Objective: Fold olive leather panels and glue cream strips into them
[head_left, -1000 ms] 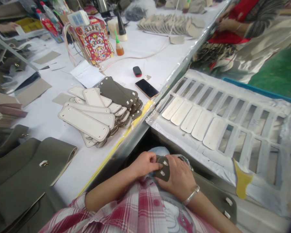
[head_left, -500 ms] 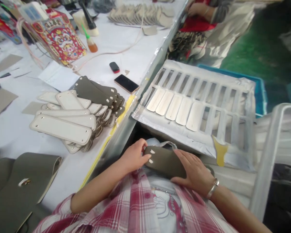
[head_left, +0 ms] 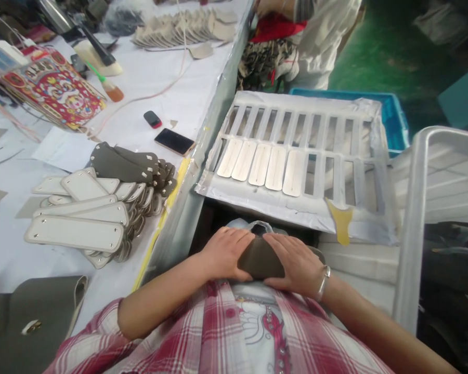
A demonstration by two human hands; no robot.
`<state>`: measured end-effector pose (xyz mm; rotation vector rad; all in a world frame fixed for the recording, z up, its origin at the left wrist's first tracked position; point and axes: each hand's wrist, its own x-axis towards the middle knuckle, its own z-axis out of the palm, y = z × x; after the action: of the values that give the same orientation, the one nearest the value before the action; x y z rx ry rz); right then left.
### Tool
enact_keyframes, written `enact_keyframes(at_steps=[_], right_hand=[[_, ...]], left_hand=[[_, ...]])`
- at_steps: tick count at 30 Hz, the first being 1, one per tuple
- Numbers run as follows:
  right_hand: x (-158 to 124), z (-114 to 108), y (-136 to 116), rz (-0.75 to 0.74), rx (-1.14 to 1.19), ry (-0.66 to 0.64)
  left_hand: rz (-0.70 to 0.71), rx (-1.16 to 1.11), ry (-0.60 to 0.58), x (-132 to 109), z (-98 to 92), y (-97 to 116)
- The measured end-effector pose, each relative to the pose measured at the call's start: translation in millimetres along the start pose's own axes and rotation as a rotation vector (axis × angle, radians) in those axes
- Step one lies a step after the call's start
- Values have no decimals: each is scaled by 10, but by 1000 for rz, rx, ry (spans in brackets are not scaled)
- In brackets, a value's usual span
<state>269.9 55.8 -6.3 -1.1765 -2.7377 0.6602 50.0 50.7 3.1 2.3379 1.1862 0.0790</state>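
Between my two hands, just in front of my shirt, is a dark olive strap piece with a rounded end. My left hand wraps over its left part, thumb on the near edge. Over the right part lies my right hand, fingers on the far edge and thumb on the near one. Both hands cover the piece's ends in part. On the table to the left, white-faced strap pieces with small metal studs are piled up. Olive pieces with pale tabs lie stacked behind them.
A slotted frame holds several cream strips at right, over a blue crate. A phone, a small black-and-red device and a glue bottle are on the table. A metal rail stands at far right.
My left hand has moved from pinching the piece's left end, by its pale tabs, to wrapping over it. Both hands are closer together. The view has shifted to the right.
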Motion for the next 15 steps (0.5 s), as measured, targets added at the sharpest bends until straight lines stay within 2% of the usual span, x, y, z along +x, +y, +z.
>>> enact_keyframes(at_steps=[6,15], right_hand=[[27,0,-15,35,8,-22],[-21,13,-27,4,-21,25]], left_hand=[[-30,9,10,5,-45,73],[-50,25,-9,-5,-23,112]])
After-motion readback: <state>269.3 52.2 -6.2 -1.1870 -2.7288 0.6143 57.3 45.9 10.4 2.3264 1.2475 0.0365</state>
